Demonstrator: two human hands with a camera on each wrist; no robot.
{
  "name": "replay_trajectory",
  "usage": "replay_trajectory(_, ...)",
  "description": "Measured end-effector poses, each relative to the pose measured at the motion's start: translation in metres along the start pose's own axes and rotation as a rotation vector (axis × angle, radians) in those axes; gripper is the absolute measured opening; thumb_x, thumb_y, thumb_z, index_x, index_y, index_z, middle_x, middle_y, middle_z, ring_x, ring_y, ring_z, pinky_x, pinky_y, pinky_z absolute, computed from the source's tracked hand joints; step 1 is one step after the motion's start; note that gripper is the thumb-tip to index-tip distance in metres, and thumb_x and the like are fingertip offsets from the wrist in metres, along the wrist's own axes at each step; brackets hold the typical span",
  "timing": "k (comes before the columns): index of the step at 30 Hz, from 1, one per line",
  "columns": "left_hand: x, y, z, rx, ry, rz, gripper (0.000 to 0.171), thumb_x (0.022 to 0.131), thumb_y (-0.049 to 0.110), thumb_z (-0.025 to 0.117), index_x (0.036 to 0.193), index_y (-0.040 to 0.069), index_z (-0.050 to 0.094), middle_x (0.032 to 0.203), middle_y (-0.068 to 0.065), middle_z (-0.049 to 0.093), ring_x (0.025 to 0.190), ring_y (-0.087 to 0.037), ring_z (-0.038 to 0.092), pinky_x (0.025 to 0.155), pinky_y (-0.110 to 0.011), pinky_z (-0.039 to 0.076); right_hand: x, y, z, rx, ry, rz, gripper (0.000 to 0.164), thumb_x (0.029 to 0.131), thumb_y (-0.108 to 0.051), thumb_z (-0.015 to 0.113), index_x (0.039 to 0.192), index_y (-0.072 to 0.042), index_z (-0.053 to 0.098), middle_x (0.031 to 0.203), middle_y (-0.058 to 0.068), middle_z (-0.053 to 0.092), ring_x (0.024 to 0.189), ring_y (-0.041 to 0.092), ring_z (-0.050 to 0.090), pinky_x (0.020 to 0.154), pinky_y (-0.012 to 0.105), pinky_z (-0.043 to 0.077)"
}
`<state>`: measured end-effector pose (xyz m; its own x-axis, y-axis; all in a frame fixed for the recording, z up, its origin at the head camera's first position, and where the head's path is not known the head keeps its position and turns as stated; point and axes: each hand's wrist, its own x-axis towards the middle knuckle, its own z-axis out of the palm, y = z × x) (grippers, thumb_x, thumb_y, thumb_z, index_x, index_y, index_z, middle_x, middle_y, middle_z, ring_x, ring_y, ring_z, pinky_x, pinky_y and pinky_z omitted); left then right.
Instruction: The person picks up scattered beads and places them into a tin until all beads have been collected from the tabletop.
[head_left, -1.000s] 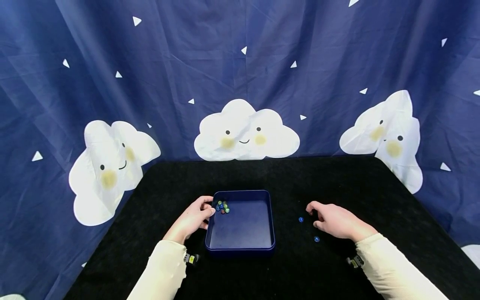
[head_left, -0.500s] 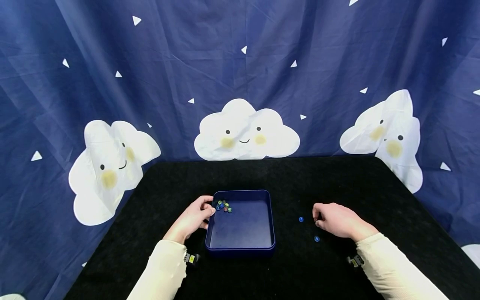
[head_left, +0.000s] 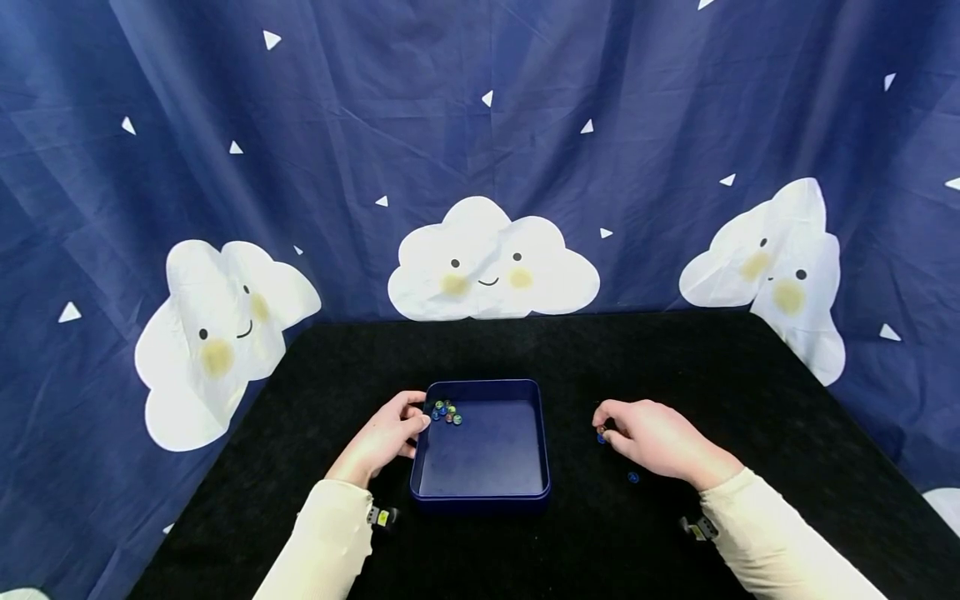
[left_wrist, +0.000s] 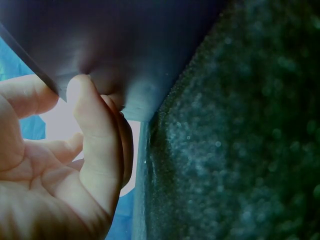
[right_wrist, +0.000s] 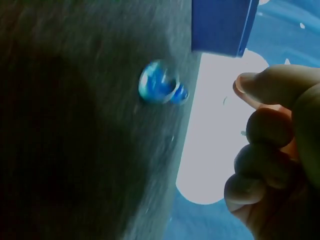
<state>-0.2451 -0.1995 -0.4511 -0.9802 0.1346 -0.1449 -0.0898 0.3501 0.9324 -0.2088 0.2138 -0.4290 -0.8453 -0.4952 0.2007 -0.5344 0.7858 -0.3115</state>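
Observation:
A square dark blue tray (head_left: 483, 496) sits on the black cloth, several glass marbles (head_left: 449, 418) clustered near its upper left corner. My left hand (head_left: 384, 437) grips its left wall, thumb at the rim; the left wrist view shows bent fingers (left_wrist: 100, 130) against the wall. Right of the tray, my right hand (head_left: 663, 442) pinches a small reddish marble (head_left: 602, 429) between thumb and forefinger, just above a blue marble (head_left: 601, 439) on the cloth. In the right wrist view the thumb and forefinger meet, the other fingers (right_wrist: 250, 187) curl, and the held marble is hidden.
Another blue marble (head_left: 633, 477) lies on the black cloth (head_left: 585, 542) below the right hand. Behind the table hangs a blue curtain (head_left: 480, 100) with white clouds and triangles. A small camera sits at each wrist.
My right hand first drew slightly right as its fingers closed, then moved left over the nearer blue marble. Some marbles in the tray rolled a little. The left hand stays put.

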Motion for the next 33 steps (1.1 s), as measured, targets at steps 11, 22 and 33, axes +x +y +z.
replay_trajectory(11, 0.002, -0.004, -0.002, -0.003, -0.008, -0.002, 0.044, 0.097, 0.01, 0.061, 0.14, 0.007, 0.052, 0.102, -0.011, 0.055, 0.08, -0.024, 0.061, 0.06, -0.037, 0.054, 0.019, -0.03, 0.009, -0.002, 0.04, -0.104, 0.017, 0.093, -0.015, 0.07, 0.107, -0.027, 0.069, 0.067, -0.023, 0.046, 0.059, -0.002, 0.044, 0.06, 0.025, 0.045)
replay_trajectory(22, 0.001, -0.002, 0.0, 0.004, 0.005, -0.007, 0.044, 0.097, 0.008, 0.061, 0.14, 0.005, 0.051, 0.102, -0.011, 0.055, 0.08, -0.024, 0.062, 0.06, -0.036, 0.054, 0.034, -0.046, 0.014, -0.011, 0.055, -0.165, 0.018, 0.093, -0.016, 0.07, 0.107, -0.026, 0.068, 0.067, -0.021, 0.044, 0.06, -0.001, 0.044, 0.061, 0.024, 0.045)
replay_trajectory(33, 0.001, -0.003, -0.003, -0.018, -0.029, 0.012, 0.044, 0.097, 0.01, 0.061, 0.14, 0.005, 0.051, 0.102, -0.012, 0.055, 0.081, -0.025, 0.063, 0.06, -0.039, 0.055, 0.045, -0.053, 0.021, -0.009, 0.08, -0.188, 0.016, 0.094, -0.016, 0.07, 0.107, -0.025, 0.069, 0.07, -0.021, 0.047, 0.061, 0.0, 0.046, 0.062, 0.024, 0.047)
